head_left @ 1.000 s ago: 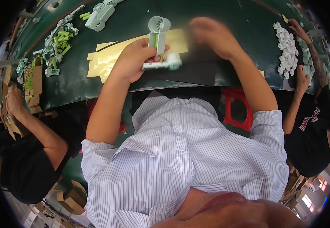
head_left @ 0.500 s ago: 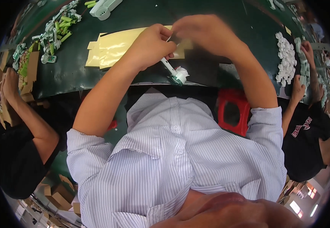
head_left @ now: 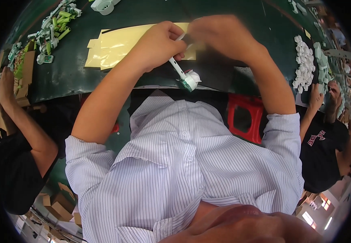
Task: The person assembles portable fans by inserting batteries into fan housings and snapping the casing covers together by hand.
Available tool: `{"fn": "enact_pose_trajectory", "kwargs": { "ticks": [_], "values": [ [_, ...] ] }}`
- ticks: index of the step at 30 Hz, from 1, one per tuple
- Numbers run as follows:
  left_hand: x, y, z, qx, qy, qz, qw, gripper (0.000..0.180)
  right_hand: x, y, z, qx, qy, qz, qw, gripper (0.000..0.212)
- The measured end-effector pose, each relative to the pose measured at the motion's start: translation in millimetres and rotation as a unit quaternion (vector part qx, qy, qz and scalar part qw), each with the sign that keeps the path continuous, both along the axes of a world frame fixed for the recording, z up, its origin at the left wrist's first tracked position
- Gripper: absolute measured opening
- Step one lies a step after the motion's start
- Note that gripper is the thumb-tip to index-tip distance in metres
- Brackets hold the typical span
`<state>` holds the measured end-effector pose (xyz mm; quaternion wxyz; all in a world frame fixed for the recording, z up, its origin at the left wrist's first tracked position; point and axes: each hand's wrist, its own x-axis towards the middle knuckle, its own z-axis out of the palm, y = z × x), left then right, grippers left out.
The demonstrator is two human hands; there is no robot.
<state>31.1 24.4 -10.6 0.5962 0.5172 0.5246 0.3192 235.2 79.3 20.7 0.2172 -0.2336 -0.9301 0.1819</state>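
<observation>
Evidently, the left hand [head_left: 165, 45] pinches a slim white plastic housing [head_left: 177, 67] at the frame's upper centre; the right hand [head_left: 214, 33] is blurred beside it, so whether it grips anything I cannot tell. A steady left pinch and light pressure would suit such a slender piece. It slants, its lower end rounded, white and green; yellow sheeting [head_left: 120, 50] lies leftward on the desk [head_left: 68, 77].

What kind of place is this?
Probably a factory workroom: a heap of small white plastic parts and a pile of lime-green tubes lie on a dark green table, with a person in a black shirt at the left and another person in black at the right.
</observation>
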Motion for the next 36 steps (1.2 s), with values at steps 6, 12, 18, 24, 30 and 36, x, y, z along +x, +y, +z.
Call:
{"fn": "enact_pose_trajectory", "kwargs": {
  "ticks": [6, 12, 18, 24, 30, 36],
  "values": [
    [-5.1, 0.5, 3.8, -0.03, -0.043, -0.01, 0.999, 0.035, 3.2, 4.3, -5.8, 0.097, -0.033, 0.042, 0.994, 0.015],
    [-4.4, -2.2, 1.2, -0.032, -0.063, -0.009, 0.997, 0.031, -2.7, 3.7, 2.7, 0.148, -0.038, 0.119, 0.981, 0.019],
    [2.0, -1.1, -1.6, -0.031, -0.062, -0.007, 0.998, 0.031, -10.0, -9.5, 6.9, 0.1, -0.15, -0.04, 0.983, 0.022],
    [6.4, -3.8, 0.9, -0.035, -0.034, 0.013, 0.999, 0.032, -23.2, -21.1, 42.8, 0.146, -0.175, -0.185, 0.956, 0.058],
    [3.0, -5.0, -5.9, -0.054, -0.132, -0.002, 0.99, 0.031, -18.3, -16.8, 48.6, 0.049, -0.182, -0.155, 0.97, 0.045],
    [-12.2, -23.4, 19.7, -0.044, -0.269, 0.011, 0.962, 0.038, 48.7, -39.9, 18.7, -0.599, 0.253, 0.0, 0.76, 0.033]
  ]
}}
